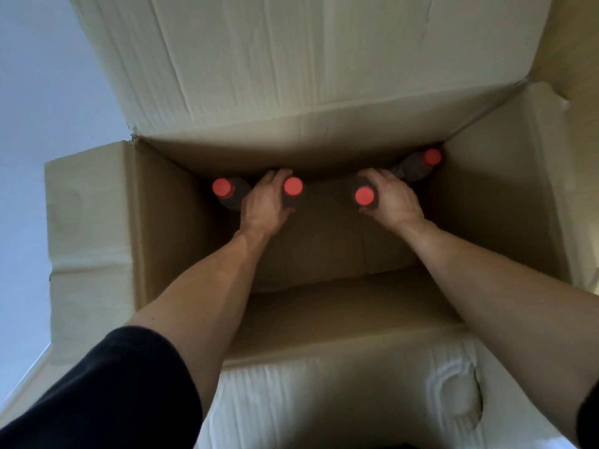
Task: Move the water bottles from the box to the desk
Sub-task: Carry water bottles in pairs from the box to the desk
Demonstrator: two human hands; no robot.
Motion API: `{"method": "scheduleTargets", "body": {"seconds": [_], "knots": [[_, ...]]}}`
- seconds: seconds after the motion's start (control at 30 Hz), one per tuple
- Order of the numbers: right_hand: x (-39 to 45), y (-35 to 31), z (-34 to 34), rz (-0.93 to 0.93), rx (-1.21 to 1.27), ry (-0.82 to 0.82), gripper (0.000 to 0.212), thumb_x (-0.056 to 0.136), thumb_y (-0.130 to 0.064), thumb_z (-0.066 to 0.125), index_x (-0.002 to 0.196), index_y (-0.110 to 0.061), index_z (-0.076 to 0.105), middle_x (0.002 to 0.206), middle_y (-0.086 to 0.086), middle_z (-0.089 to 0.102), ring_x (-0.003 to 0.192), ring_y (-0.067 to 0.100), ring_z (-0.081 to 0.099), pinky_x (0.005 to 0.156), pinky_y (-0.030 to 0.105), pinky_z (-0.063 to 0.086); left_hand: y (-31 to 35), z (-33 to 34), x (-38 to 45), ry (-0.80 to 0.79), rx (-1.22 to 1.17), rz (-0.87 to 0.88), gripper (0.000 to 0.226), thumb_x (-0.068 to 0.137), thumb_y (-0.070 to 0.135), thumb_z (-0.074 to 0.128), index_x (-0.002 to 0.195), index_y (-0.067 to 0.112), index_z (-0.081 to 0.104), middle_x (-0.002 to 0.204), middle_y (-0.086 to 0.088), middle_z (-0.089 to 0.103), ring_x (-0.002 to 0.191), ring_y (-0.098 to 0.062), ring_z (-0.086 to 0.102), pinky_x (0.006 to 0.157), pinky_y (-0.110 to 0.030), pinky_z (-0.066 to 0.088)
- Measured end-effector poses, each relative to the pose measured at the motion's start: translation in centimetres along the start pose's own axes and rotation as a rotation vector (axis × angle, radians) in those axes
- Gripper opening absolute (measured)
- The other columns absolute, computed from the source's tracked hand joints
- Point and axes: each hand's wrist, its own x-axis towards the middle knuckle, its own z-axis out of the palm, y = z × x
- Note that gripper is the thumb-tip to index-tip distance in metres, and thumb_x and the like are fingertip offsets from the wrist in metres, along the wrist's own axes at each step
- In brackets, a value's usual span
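- Pale wall (48,76) at ten o'clock, plain, grey-blue in the dim light.
- Black sleeve (107,393) at seven o'clock.
- Second dark sleeve edge (588,413) at four o'clock.

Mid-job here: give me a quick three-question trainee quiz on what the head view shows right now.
1. Count: how many red-capped bottles show inside the cardboard box?
2. True or false: both hands each grip a bottle.
3. Which bottles are untouched? A) the two middle ones B) the far-left and far-right ones C) none

Key
1. Four.
2. True: the left hand grips the centre-left bottle, the right hand grips the centre-right bottle.
3. B: the far-left bottle and the far-right bottle stand free against the back wall.
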Motion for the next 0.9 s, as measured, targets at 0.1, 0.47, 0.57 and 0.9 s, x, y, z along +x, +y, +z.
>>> {"method": "scheduleTargets", "body": {"seconds": [0.1, 0.47, 0.57, 0.9], "knots": [[2.0, -0.7, 2.7, -0.03, 0.045, -0.009, 0.075, 0.075, -0.017, 0.085, 0.141, -0.018, 0.049, 0.142, 0.011, 0.053, 0.126, 0.036, 0.054, 0.098, 0.042, 0.048, -2.5, 1.0, 0.5, 0.004, -0.022, -0.055, 0.074, 0.08, 0.019, 0.081, 0.145, 0.021, 0.047, 0.137, -0.013, 0.057, 0.121, -0.036, 0.058, 0.092, -0.044, 0.051], [10.8, 1.2, 9.2, 0.17, 0.523, -0.31, 0.054, 0.066, -0.032, 0.092, 0.11, -0.02, 0.064, 0.111, 0.0, 0.069, 0.11, 0.022, 0.064, 0.102, 0.041, 0.049, -9.6, 6.3, 6.5, -0.3, -0.395, -0.184, 0.068, 0.069, 0.017, 0.09, 0.127, 0.013, 0.055, 0.119, -0.005, 0.066, 0.114, -0.025, 0.062, 0.1, -0.04, 0.049], [13.0, 1.0, 11.5, 0.201, 0.587, -0.438, 0.071, 0.053, -0.056, 0.088, 0.11, -0.02, 0.069, 0.115, 0.001, 0.072, 0.113, 0.021, 0.065, 0.106, 0.047, 0.048, -12.0, 8.7, 8.4, -0.452, -0.527, -0.233, 0.073, 0.068, 0.012, 0.092, 0.131, 0.013, 0.054, 0.122, -0.005, 0.065, 0.115, -0.023, 0.063, 0.104, -0.04, 0.049], [13.1, 1.0, 21.6, 0.56, 0.91, -0.664, 0.049, 0.068, -0.051, 0.084, 0.112, -0.034, 0.07, 0.122, -0.009, 0.07, 0.123, 0.018, 0.059, 0.107, 0.051, 0.042, -18.4, 16.8, 8.6, -0.735, -0.919, -0.583, 0.056, 0.077, 0.025, 0.084, 0.127, 0.032, 0.06, 0.121, 0.005, 0.069, 0.114, -0.017, 0.062, 0.094, -0.04, 0.05]]}}
